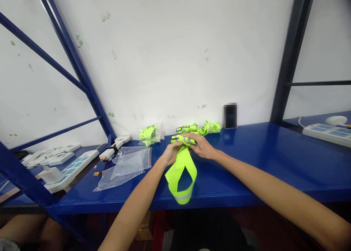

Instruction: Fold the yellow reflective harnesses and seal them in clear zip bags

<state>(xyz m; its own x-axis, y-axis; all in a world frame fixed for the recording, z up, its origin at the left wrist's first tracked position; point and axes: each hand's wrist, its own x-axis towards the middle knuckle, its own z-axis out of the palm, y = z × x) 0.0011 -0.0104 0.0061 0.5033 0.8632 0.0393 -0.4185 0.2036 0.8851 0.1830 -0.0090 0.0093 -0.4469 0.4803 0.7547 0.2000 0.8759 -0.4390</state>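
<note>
A neon yellow reflective strap [181,167] with a grey stripe is gathered between my hands, its loose loop hanging towards the shelf's front edge. My left hand [171,153] grips the bundle from the left. From the right, my right hand [201,145] closes over the folded part, fingers wrapped on top. Just behind them lie more neon straps [210,128] with black buckles. Further left, a clear bag [149,134] holds another folded neon strap.
Flat clear zip bags [128,167] lie left of my hands, beside a small white fan [111,151]. White power strips [72,170] stand beyond the blue frame. A dark, pixelated upright object [230,116] leans near the wall. Another person's legs [27,229] show at lower left.
</note>
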